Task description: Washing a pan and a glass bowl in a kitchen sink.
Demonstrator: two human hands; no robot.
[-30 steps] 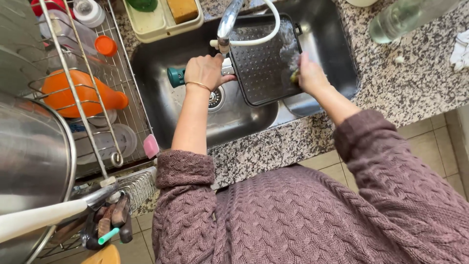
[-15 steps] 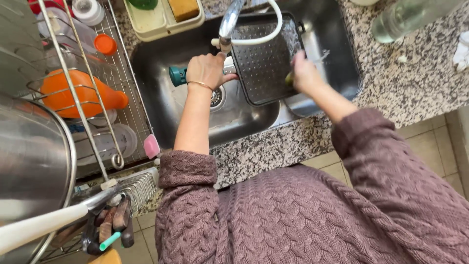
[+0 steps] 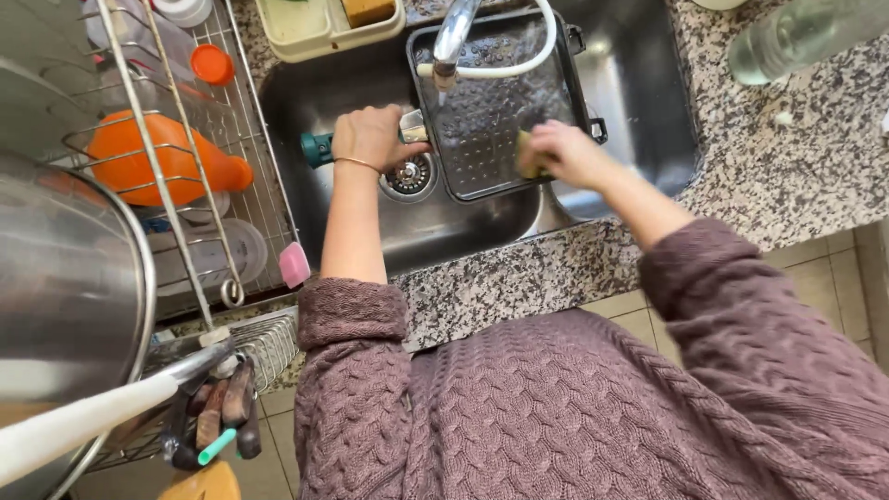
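Note:
A dark square griddle pan (image 3: 482,139) with a dimpled surface rests tilted in the steel sink (image 3: 639,83), under the tap (image 3: 454,32). My left hand (image 3: 370,137) grips its teal handle (image 3: 317,148) at the pan's left side. My right hand (image 3: 560,153) presses a yellow-green sponge (image 3: 526,153) against the pan's lower right part. A white hose (image 3: 519,65) curves over the pan's top edge.
A wire dish rack (image 3: 185,185) on the left holds an orange bottle (image 3: 157,167) and lids. A big steel pot (image 3: 65,296) fills the near left. A cream soap tray (image 3: 324,28) sits behind the sink. A clear bottle (image 3: 796,37) lies on the granite counter (image 3: 787,157).
My right hand with the sponge has slid left and down across the pan, from its right edge toward the lower middle. My left hand has stayed on the handle.

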